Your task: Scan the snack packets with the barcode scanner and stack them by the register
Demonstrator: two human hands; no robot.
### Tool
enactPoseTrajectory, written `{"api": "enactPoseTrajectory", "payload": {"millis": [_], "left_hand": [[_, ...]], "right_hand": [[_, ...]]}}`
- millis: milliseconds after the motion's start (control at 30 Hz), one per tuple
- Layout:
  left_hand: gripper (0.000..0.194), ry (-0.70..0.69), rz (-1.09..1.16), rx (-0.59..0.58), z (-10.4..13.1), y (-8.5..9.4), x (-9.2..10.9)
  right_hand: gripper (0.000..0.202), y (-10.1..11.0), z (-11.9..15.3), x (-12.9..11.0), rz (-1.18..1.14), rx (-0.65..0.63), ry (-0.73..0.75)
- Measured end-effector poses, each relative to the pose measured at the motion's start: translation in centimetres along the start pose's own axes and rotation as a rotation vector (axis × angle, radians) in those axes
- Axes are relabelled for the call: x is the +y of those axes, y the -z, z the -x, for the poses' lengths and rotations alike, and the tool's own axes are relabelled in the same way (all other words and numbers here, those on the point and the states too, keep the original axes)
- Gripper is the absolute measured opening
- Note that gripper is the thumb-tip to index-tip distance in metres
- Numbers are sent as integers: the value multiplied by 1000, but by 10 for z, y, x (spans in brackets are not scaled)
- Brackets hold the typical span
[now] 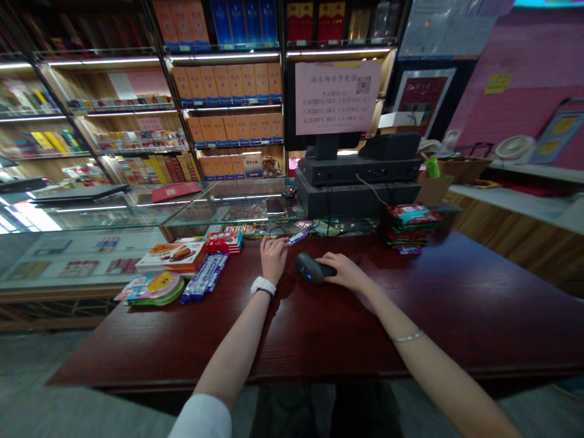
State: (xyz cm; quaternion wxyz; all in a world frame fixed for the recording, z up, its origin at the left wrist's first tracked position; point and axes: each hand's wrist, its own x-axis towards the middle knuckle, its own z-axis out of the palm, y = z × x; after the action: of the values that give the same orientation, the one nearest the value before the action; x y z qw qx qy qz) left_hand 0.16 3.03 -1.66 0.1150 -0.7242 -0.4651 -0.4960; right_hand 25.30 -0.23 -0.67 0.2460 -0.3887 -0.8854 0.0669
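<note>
My left hand (274, 258), with a white watch at the wrist, pinches the near end of a small purple-wrapped bar (297, 238) above the back part of the dark red table (319, 328). To its right, my right hand (344, 271) is wrapped round the handle of a black barcode scanner (310, 269), whose head points left and shows a blue light. Several purple packets (204, 278) lie left of my left hand, beside an orange and white box (172, 257), red boxes (224, 241) and colourful round-topped packs (152, 288).
A stack of red and green packets (408, 225) stands at the back right. Behind the table are a glass counter (228, 204) and a black register (358, 176) with a paper sign (337, 97). Shelves of boxed goods line the back wall.
</note>
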Motion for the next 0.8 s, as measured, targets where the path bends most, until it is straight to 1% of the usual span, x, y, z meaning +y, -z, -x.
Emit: {"api": "enactPoseTrajectory", "payload": {"millis": [167, 300, 467, 567, 633, 667, 733, 800], "left_hand": [[14, 3, -3, -3, 0, 0, 1], [14, -7, 2, -7, -1, 0, 1], [14, -6, 0, -2, -2, -1, -1], [14, -2, 12, -2, -3, 1, 1], [14, 8, 22, 0, -4, 3, 4], [14, 12, 27, 2, -5, 4, 5], [14, 12, 39, 0, -7, 6, 10], [13, 0, 51, -6, -9, 9, 16]], "right_hand": [[56, -11, 0, 7, 10, -36, -2], [62, -17, 0, 7, 14, -77, -14], [60, -15, -1, 2, 9, -102, -12], [65, -12, 0, 1, -59, -79, 27], [67, -11, -1, 3, -149, -23, 39], [65, -11, -1, 4, -195, 27, 28], [58, -11, -3, 6, -256, 166, -20], [48, -10, -7, 6, -264, 324, -81]]}}
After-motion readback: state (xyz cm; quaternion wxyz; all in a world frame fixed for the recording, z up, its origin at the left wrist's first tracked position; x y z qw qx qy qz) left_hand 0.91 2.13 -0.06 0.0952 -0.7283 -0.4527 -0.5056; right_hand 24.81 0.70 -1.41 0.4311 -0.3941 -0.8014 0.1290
